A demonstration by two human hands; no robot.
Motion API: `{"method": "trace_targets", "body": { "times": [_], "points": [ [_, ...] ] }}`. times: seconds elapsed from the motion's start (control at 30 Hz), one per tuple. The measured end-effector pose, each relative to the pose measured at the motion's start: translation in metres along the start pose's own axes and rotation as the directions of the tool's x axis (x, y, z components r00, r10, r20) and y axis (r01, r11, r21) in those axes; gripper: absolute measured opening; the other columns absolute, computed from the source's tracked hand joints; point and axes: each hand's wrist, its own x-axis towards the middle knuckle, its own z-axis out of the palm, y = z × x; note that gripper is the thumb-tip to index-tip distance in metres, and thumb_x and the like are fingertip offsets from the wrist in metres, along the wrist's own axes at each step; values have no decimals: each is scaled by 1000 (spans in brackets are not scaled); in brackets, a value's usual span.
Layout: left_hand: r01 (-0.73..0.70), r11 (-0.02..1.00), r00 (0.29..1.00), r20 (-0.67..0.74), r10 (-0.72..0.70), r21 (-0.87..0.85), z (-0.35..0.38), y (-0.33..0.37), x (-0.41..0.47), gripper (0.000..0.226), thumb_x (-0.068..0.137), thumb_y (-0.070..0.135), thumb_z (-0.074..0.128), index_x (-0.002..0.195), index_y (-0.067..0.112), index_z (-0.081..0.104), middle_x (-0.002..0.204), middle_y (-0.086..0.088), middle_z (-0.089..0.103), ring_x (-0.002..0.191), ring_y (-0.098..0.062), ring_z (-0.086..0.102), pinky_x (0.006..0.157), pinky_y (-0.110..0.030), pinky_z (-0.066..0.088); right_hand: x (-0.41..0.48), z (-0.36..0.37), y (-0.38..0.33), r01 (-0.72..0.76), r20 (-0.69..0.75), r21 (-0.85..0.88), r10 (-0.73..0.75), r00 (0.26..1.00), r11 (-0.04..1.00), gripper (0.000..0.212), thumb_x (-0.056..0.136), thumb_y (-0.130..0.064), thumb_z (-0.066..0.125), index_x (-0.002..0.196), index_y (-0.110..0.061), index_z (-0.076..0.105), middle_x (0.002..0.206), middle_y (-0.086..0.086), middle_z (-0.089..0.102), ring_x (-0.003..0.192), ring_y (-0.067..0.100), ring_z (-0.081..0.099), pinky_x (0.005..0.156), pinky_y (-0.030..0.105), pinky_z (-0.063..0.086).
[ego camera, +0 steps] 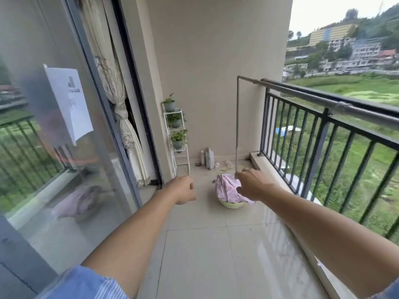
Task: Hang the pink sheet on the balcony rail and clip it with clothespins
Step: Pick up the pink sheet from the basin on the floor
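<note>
Both arms reach forward over the tiled floor (205,255). The left hand (183,189) and right hand (251,184) are apart, fingers loosely curled and holding nothing. Just beyond them the pink sheet (226,188) lies heaped in a pale green basin (232,205) on the floor, mid-strip between the glass door (64,147) on the left and the balcony rail (322,143) on the right.

There are three leafy plants in grey pots (169,103), one white wire rack (183,157), one crumpled pink sheet (226,187) and one pale green plastic basin (232,205).
</note>
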Motion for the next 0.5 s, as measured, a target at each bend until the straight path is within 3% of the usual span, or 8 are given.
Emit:
{"method": "trace_targets", "body": {
  "times": [0.1, 0.27, 0.37, 0.5],
  "points": [
    [56, 998, 998, 24, -55, -4, 6, -10, 37, 42, 85, 34, 66, 122, 17, 58, 125, -6, 56, 110, -25, 56, 85, -29, 45, 41, 14, 8, 37, 43, 20, -37, 998, 999, 26, 85, -21, 59, 110, -21, 63, 116, 5, 63, 102, 26, 62, 70, 30, 39],
    [125, 992, 989, 84, -122, -33, 15, -42, 107, 43, 85, 36, 66, 123, 19, 57, 125, -7, 57, 109, -26, 56, 92, -33, 48, 113, 43, 6, 122, 74, -108, -114, 991, 987, 34, 91, -25, 53, 122, -13, 58, 123, 9, 58, 112, 27, 56, 73, 27, 32],
    [143, 989, 984, 108, -138, -33, 22, -69, 160, 41, 84, 37, 65, 121, 20, 57, 122, -6, 57, 106, -26, 57, 93, -36, 49, 167, 70, 3, 121, 120, -88, -110, 987, 989, 38, 89, -25, 53, 126, -16, 56, 126, 11, 57, 115, 29, 54, 78, 33, 42],
    [114, 990, 985, 123, -124, 86, 31, -108, 241, 34, 86, 29, 60, 116, 15, 60, 122, -8, 57, 106, -28, 58, 90, -35, 50, 251, 106, 1, 138, 133, -92, -125, 983, 986, 37, 88, -25, 54, 125, -17, 57, 132, 10, 51, 117, 28, 53, 85, 34, 44]
  ]
}}
